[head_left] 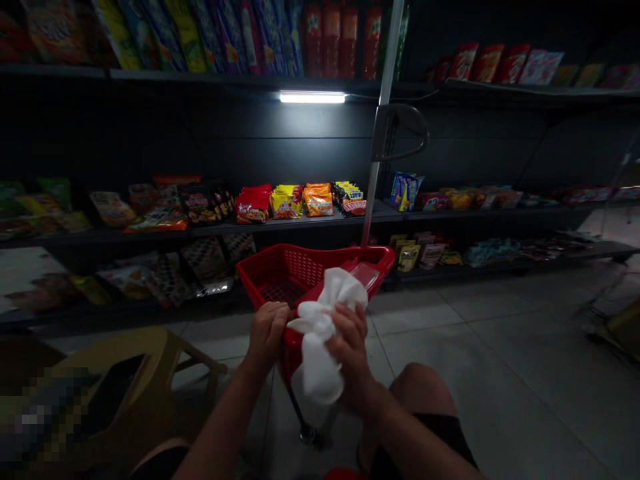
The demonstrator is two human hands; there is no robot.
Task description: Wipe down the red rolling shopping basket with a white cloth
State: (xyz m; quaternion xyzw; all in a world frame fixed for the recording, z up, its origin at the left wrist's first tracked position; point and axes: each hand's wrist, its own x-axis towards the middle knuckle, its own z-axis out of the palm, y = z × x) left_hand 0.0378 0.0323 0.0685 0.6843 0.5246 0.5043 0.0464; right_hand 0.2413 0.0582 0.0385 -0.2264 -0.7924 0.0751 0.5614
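Observation:
In the middle of the head view stands a red plastic shopping basket on wheels [320, 257], its near rim facing me. My left hand [270, 330] is closed over the near left edge of that rim. Bunched in my right hand [350, 340] is a white cloth [320, 360], held over the basket's near right side. The cloth is blurred and hides part of the rim, and some of my right fingers are behind it. Below the basket, a dark leg ends in a caster [307, 435] on the floor.
Shelves of packaged snacks run across the back, with red and yellow packets [253, 203] under a strip light [313, 98]. A metal pole [385, 73] with a grey handle [400, 133] rises behind the basket. At left, a yellowish stool [155, 340] bears a phone-like dark slab [115, 387].

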